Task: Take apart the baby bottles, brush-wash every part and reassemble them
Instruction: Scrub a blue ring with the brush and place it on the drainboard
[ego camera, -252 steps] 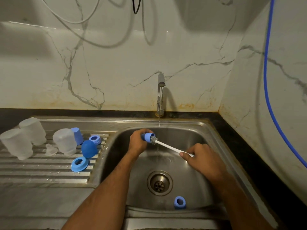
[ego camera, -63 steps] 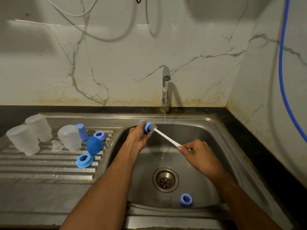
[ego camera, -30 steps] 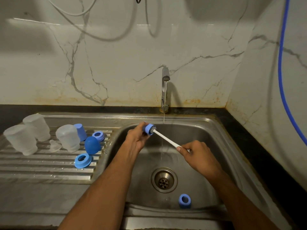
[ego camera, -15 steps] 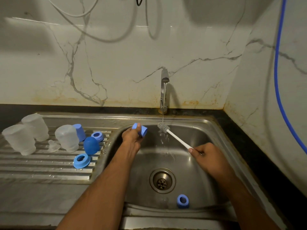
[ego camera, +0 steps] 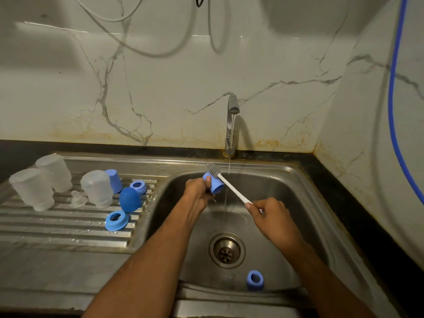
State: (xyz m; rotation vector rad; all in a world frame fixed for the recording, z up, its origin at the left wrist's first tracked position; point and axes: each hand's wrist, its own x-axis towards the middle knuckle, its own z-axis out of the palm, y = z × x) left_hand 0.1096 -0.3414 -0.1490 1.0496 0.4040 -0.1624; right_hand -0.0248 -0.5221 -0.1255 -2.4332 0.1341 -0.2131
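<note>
Since half a second ago, the brush [ego camera: 230, 188] has returned against the blue cap [ego camera: 214, 185], bristles at the sink's [ego camera: 305, 184] back edge. Left hand [ego camera: 198, 195] fingers curl round the cap; right hand [ego camera: 270, 213] pinches the handle. Another blue ring [ego camera: 254, 280] lies at the basin's near edge, open steel between.

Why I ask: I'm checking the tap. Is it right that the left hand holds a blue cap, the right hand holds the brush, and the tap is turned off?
Not quite. The head view shows the tap running. The rest stands: the left hand holds the blue cap and the right hand holds the brush.
</note>
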